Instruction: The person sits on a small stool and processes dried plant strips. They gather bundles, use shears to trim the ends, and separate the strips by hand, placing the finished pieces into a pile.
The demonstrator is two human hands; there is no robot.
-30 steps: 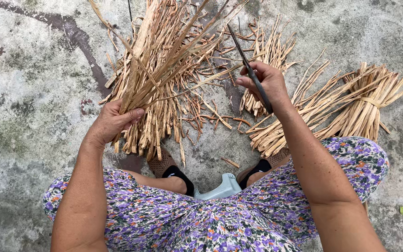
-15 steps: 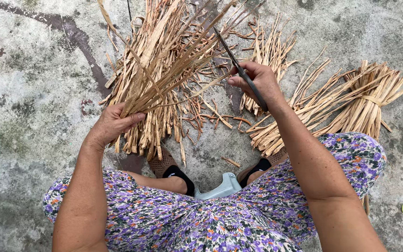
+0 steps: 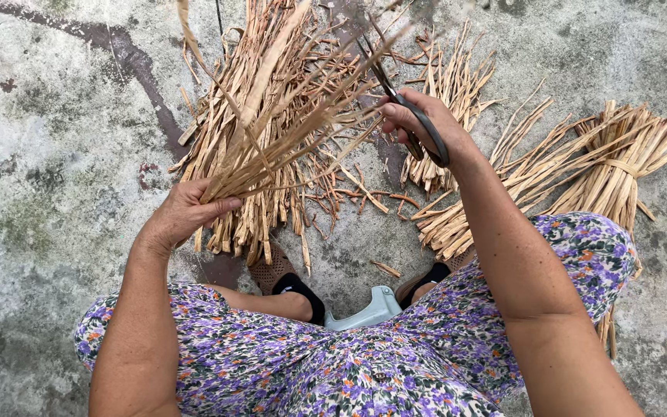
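Scissors [image 3: 395, 93] clenched in the right hand [image 3: 426, 127] meet a bundle of dry straw strips [image 3: 287, 131], gripped at its base by the left hand [image 3: 183, 216] above the concrete floor [image 3: 55, 154]; the strips look light, stiff and brittle, best held near the bunched ends.

An outdoor yard used for handcraft: a weathered, stained concrete floor [image 3: 55, 154], a heap of dried reed strips [image 3: 272, 154] at twelve o'clock, tied bundles [image 3: 611, 170] at two o'clock, and a low plastic stool [image 3: 364, 310] underneath the sitter.
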